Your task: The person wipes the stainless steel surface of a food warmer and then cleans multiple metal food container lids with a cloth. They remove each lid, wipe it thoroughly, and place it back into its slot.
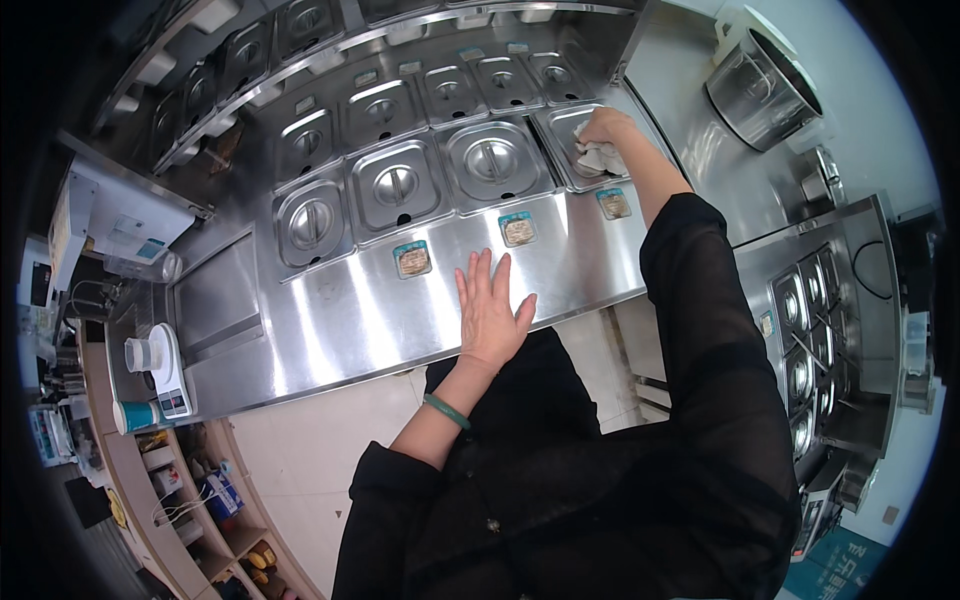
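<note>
My right hand (pixel 609 124) grips a crumpled white cloth (pixel 600 159) on the steel pan lid (pixel 568 120) at the right end of the front row. The hand and cloth hide the lid's middle. Spread flat near the front edge of the stainless steel counter (pixel 337 322), my left hand (pixel 491 304) holds nothing. Left of the wiped-over lid lie more lids with round recessed handles, among them a large square lid (pixel 491 161) and another square lid (pixel 395 186). Small labels bearing writing, such as the label (pixel 517 229) beyond my left fingertips, are stuck along the counter front.
A white digital scale (pixel 169 367) stands at the counter's left end, beside a paper cup (pixel 135 415). A tall steel pot (pixel 763 90) stands at the back right. Overhead runs a steel shelf edge (pixel 390 34). Wooden shelving (pixel 225 517) holds goods at lower left.
</note>
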Demonstrator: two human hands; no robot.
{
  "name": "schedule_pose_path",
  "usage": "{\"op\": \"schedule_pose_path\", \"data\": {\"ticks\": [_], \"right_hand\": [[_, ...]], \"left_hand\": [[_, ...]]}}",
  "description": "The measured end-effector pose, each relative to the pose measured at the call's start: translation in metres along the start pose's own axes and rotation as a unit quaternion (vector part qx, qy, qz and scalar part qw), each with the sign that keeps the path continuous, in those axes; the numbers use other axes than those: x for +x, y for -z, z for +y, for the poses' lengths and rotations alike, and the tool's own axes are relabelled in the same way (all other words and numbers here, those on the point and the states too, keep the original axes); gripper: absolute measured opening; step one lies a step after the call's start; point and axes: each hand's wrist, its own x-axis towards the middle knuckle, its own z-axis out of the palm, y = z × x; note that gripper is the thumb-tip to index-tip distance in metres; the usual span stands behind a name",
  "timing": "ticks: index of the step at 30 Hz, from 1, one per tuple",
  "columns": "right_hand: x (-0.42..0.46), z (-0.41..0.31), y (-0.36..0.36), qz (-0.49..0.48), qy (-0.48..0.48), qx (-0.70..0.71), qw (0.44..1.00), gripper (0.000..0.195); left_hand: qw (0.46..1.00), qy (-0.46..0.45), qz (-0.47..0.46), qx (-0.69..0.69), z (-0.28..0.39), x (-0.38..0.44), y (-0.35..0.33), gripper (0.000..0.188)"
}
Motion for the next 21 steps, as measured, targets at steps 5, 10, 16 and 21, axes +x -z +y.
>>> {"op": "schedule_pose_path", "data": {"ticks": [5,10,16,21], "right_hand": [[0.011,0.001,-0.013,-0.003,0.010,0.007,1.000,0.047],[0.010,0.000,-0.013,0.002,0.030,0.023,0.999,0.045],[0.011,0.018,-0.003,0.033,0.087,0.060,0.994,0.040],[0.013,0.021,0.014,0.188,0.011,0.150,0.971,0.044]], "left_hand": [[1.000,0.004,-0.010,-0.001,0.000,0.001,-0.001,0.065],[1.000,0.003,-0.012,0.000,0.000,0.002,0.000,0.064],[1.000,-0.004,-0.015,0.003,0.001,0.001,0.001,0.064],[1.000,-0.010,-0.014,-0.007,0.001,0.002,0.002,0.062]]}}
